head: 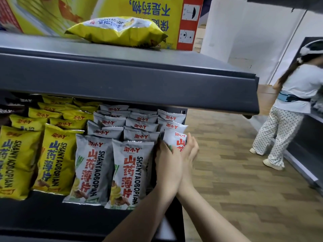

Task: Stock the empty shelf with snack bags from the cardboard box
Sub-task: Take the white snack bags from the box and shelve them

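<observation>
Currently, your two hands work at the right end of the lower shelf (52, 222): your left hand (168, 165) lies flat with straight fingers against the near side of one white snack bag (175, 139), and your right hand (189, 151) cups its right edge with relaxed fingers, so the bag stands upright between both palms. Note three columns of grey bags (92, 170) and two visible columns of yellow bags (52, 159) to its left, plus one yellow bag (117, 31) lying flat on the upper shelf (122, 74) before one cardboard box (143, 7).
</observation>
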The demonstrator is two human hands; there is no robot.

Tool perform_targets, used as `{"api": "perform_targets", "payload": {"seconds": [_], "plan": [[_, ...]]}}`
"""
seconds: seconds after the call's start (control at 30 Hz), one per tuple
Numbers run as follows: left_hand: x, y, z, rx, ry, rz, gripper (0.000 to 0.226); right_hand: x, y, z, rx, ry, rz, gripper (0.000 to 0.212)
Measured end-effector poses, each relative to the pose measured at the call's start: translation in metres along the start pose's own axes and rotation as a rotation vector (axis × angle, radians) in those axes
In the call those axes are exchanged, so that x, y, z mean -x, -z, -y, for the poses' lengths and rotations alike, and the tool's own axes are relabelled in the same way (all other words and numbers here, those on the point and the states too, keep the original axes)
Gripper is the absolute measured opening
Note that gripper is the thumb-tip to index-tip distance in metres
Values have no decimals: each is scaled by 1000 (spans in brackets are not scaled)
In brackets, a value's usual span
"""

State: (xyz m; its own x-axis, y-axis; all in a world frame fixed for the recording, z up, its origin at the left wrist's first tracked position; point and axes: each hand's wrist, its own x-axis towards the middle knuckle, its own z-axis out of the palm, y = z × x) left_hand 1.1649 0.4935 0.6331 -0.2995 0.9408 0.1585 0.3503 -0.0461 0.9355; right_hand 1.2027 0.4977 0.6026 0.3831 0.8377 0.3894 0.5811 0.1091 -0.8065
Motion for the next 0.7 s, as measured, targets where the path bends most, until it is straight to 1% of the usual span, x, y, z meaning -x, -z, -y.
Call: {"api": "perform_targets", "payload": {"seconds": [0.07, 0.1, 0.13, 0.17, 0.2, 0.23, 0.27, 0.3, 0.33, 0.37, 0.4, 0.5, 0.57, 0.6, 0.67, 0.7], "plan": [[1, 2, 1, 69, 27, 50, 36, 0, -1, 7, -13, -9, 39, 77], [1, 5, -2, 95, 4, 50, 44, 0, -1, 7, -64, -7, 52, 78], [0, 9, -3, 62, -24, 77, 51, -1, 0, 7, -141, -15, 64, 80], [-2, 9, -1, 29, -42, -21, 48, -2, 2, 5, -237, -38, 76, 82], [-3, 9, -3, 26, 57, -24, 38, -3, 4, 2, -333, -81, 89, 83], [-2, 9, -5, -13, 83, -17, 33, -4, 6, -1, -416, -144, 104, 80], [-1, 10, -2, -75, 72, -2, 35, -7, 7, -4, -482, -206, 133, 68], [3, 11, -3, -91, 55, 35, 36, -9, 9, -6, -523, -243, 167, 49], [5, 11, -1, -109, 27, 40, 38, -11, 9, -9, -540, -253, 177, 35], [6, 10, 2, -156, -12, 17, 39, -13, 10, -12, -552, -250, 175, 29], [6, 10, 4, -179, -23, -18, 40, -15, 9, -13, -567, -242, 168, 31], [7, 5, 7, -100, 33, -40, 44, -15, 7, -15, -576, -187, 112, 49], [8, 7, 4, -61, 19, -46, 54, -14, 4, -13, -581, -169, 75, 54], [7, 7, 6, -11, 28, -5, 53, -14, 3, -11, -579, -167, 71, 55], [7, 9, 4, 148, 98, 138, 41, -17, -1, -10, -558, -187, 95, 57], [6, 9, 3, 161, 116, 153, 39, -20, -2, -9, -539, -211, 116, 59]]}}
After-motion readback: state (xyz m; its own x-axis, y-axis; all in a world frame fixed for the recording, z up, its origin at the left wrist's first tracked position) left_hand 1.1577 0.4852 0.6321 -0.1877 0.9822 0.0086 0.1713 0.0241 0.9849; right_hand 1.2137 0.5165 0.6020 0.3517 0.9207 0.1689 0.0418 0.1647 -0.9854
